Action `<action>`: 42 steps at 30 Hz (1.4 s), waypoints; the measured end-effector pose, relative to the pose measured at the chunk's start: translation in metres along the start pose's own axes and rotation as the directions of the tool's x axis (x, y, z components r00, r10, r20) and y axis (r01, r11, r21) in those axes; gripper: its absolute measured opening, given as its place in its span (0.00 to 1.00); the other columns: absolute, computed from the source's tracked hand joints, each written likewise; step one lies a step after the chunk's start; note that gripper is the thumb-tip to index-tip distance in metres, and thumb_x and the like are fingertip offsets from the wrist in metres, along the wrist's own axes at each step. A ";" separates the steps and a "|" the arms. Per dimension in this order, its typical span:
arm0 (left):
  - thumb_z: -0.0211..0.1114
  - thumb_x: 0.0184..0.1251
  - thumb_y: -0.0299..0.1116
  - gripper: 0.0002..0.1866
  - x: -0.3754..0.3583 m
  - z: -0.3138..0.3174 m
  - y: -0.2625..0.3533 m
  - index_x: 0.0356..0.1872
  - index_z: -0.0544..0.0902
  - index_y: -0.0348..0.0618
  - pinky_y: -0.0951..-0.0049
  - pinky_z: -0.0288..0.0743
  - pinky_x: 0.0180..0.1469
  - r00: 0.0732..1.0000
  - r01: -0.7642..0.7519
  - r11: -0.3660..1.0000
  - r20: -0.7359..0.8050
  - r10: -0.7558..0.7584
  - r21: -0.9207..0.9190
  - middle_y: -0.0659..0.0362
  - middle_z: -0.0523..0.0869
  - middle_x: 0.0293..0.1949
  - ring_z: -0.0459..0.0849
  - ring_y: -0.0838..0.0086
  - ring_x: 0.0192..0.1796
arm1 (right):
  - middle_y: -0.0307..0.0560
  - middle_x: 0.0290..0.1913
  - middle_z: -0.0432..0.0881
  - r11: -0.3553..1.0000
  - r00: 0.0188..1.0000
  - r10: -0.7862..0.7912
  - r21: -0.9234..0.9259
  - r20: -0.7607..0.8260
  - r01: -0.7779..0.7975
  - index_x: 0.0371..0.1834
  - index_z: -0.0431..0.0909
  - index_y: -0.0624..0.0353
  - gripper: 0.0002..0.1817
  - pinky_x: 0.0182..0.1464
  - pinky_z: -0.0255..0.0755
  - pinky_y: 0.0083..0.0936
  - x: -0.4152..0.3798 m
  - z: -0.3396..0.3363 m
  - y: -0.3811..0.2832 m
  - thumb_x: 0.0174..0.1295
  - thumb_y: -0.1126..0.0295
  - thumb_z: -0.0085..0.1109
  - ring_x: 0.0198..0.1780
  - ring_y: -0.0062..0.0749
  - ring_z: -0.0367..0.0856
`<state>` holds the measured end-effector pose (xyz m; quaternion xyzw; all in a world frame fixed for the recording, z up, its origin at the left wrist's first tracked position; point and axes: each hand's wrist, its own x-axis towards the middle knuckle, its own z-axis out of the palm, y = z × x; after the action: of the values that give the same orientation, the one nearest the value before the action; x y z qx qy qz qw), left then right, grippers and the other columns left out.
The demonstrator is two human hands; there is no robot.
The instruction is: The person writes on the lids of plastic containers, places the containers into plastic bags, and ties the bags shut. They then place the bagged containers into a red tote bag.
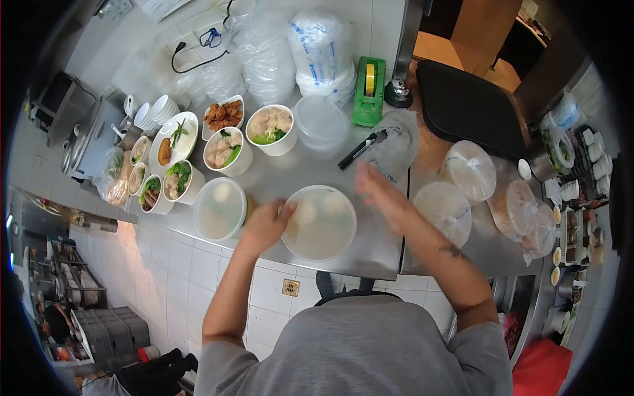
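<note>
My left hand (267, 229) is at the left edge of a round takeout bowl (319, 223) with a translucent lid, its thumb on the rim and its fingers against the side. Pale food shows dimly through that lid. A second lidded bowl (220, 208) stands just left of the hand. My right hand (381, 190) is in the air to the right of the nearer bowl, fingers stretched out and holding nothing. Just beyond it, a black marker (356, 153) lies beside a crumpled plastic bag (394, 145).
Uncovered soup bowls (271, 129), a plate (173, 140) and fried pieces (224, 115) stand at the left. Loose lids (321, 123), a green tape dispenser (368, 91) and a bell (398, 94) are at the back. Bagged bowls (443, 214) and a black tray (469, 109) are right.
</note>
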<state>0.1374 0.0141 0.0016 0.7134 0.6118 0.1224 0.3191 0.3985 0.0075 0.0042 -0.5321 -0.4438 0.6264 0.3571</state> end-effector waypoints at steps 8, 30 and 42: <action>0.61 0.57 0.48 0.24 0.266 0.057 0.114 0.34 0.81 0.30 0.68 0.72 0.35 0.958 -0.193 0.919 -0.268 0.101 -0.345 0.53 0.82 0.28 0.79 0.69 0.32 | 0.57 0.54 0.70 0.861 0.944 0.202 0.507 -0.261 -0.044 0.58 0.65 0.65 0.36 0.59 0.62 0.40 0.151 -0.063 -0.030 0.66 0.40 0.37 0.56 0.42 0.68; 0.62 0.57 0.29 0.06 -0.004 0.063 0.088 0.26 0.78 0.36 0.65 0.69 0.38 0.902 -0.376 0.844 -0.361 0.238 -0.383 0.52 0.76 0.28 0.75 0.60 0.34 | 0.37 0.31 0.80 0.581 0.876 0.429 0.810 -0.220 -0.081 0.35 0.77 0.57 0.06 0.34 0.66 0.27 0.227 -0.081 0.016 0.55 0.71 0.57 0.30 0.25 0.77; 0.62 0.63 0.35 0.12 -0.119 -0.073 -0.100 0.23 0.77 0.39 0.80 0.64 0.31 0.853 0.042 0.728 -0.355 -0.384 -0.685 0.65 0.76 0.21 0.71 0.83 0.27 | 0.41 0.29 0.79 0.854 0.925 -0.359 0.354 -0.126 0.380 0.50 0.72 0.65 0.22 0.29 0.64 0.16 0.161 0.196 -0.044 0.50 0.80 0.63 0.28 0.20 0.74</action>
<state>-0.0096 -0.0721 0.0233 0.4257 0.6684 0.4600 0.4005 0.1761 0.1361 -0.0034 -0.3767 -0.4007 0.6037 0.5772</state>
